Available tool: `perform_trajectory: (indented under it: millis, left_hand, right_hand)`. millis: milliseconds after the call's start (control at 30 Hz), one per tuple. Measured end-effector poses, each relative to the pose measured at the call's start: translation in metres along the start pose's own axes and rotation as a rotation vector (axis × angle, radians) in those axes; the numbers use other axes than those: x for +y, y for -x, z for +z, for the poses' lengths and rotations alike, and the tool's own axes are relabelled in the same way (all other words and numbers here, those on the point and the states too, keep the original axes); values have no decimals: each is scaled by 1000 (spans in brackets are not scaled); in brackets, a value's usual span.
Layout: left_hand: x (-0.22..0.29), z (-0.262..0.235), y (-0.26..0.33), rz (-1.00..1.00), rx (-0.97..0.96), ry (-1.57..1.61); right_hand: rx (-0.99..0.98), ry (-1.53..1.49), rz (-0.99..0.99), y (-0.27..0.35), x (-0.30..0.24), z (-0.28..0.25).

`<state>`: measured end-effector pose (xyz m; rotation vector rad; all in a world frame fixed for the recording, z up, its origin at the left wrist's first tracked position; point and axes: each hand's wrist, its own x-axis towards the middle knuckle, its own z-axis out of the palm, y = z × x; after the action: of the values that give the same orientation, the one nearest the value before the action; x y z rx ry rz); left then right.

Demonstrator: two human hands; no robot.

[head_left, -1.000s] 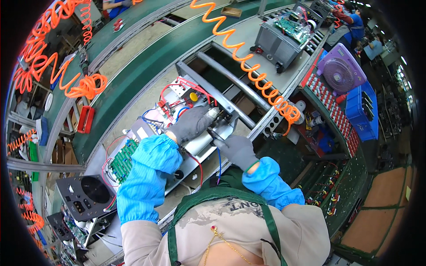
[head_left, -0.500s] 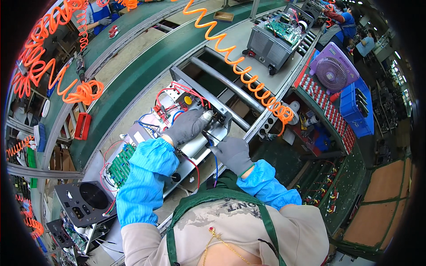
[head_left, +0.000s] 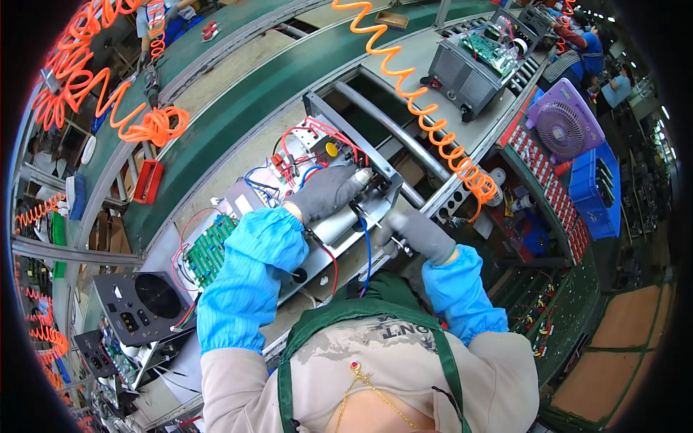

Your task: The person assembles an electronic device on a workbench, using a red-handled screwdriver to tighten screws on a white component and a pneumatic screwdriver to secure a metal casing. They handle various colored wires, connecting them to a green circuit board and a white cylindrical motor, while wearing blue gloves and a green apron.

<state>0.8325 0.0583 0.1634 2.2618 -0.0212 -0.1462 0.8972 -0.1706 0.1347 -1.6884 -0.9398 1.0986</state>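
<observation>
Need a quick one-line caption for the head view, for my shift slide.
Gloved left hand steadies an open metal chassis with red and blue wiring while the right hand grips a tool beside it.

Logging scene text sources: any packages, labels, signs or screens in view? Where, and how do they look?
No screens or signs.
White label: small rectangle on the open chassis, just left of the left hand.
Small cardboard box: brown, open-topped, on the green belt at the top.

Left hand [head_left: 328, 193] shifted further onto grey chassis [head_left: 339, 216]; right hand [head_left: 422, 234] drew back toward body, parting from left
</observation>
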Motion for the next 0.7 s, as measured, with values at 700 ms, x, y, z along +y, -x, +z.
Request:
perform_trajectory:
  millis: [700]
  left_hand:
    - [-6,6,2,88,107,-72]
  right_hand:
    - [271,775,293,-18,-4,35]
